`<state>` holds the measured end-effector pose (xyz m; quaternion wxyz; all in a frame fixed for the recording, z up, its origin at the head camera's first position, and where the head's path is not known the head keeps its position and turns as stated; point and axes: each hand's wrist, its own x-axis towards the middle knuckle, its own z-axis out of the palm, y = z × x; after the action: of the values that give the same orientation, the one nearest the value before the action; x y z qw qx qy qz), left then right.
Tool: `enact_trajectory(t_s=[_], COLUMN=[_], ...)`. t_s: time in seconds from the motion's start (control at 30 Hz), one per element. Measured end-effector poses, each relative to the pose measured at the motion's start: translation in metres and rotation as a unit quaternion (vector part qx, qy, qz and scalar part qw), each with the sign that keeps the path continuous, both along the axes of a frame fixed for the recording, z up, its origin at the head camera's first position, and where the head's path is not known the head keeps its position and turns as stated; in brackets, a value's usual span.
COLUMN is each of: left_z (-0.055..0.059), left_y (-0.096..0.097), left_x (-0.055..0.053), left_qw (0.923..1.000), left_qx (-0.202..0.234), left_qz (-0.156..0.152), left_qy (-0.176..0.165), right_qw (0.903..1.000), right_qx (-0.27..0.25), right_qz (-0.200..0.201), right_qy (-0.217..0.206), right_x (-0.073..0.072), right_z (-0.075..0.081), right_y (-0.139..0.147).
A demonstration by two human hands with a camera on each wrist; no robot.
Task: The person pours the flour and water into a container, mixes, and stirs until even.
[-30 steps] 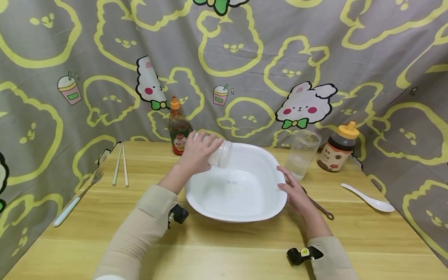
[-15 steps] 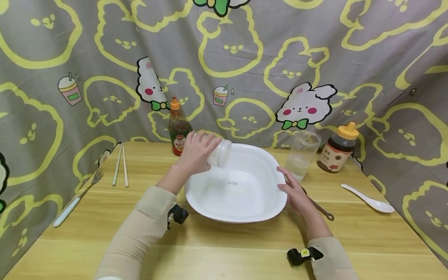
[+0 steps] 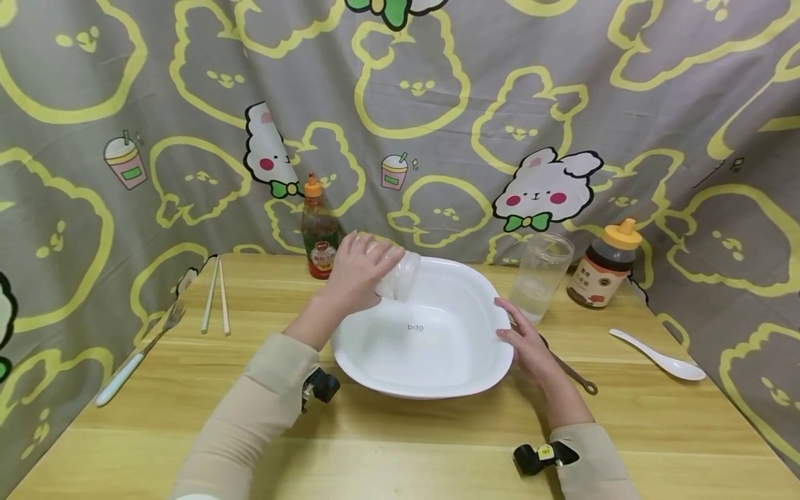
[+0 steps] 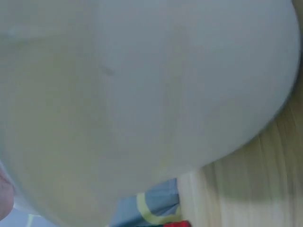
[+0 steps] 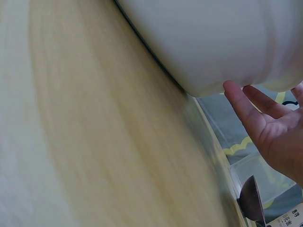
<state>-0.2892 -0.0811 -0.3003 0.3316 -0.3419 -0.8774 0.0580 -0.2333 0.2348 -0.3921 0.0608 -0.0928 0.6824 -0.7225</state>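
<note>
I have the left hand [image 3: 359,274] curled round a clear jar [image 3: 400,274], long axis tipped mouth-first toward four o'clock, over the eleven o'clock part of the white basin [image 3: 450,361]. My right hand [image 3: 530,351], fingers spread, touches the basin at three o'clock, farther from the jar.

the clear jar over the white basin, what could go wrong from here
The clear jar is tipped over the white basin in the left hand, so it could slip and drop in. The clear cup, with liquid inside, stands close by the right hand at the basin's edge; a sideways move might knock it. The red sauce bottle stands just behind the left hand and might be bumped too.
</note>
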Motion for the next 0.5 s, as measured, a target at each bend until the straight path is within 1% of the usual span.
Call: enact_trajectory(t_s=[0.1,0.37,0.5], left_z=[0.0015,-0.0030,-0.0030], left_y=[0.0025,-0.0005,-0.0009], left_x=[0.0008,-0.0009,-0.0009], left_qw=[1.0000,0.9999,0.9998], left_qx=[0.002,-0.002,0.005], left_qz=[-0.003,0.010,0.018], left_qy=[0.005,0.008,0.006], right_qw=[1.0000,1.0000,1.0000], right_qx=[0.001,-0.005,-0.006], right_qz=[0.000,0.004,0.000], right_qy=[0.003,0.002,0.002], right_x=[-0.0001,0.0011,0.0013], right_z=[-0.0004,-0.0009,-0.0005], right_y=[0.0000,-0.0014,-0.0012])
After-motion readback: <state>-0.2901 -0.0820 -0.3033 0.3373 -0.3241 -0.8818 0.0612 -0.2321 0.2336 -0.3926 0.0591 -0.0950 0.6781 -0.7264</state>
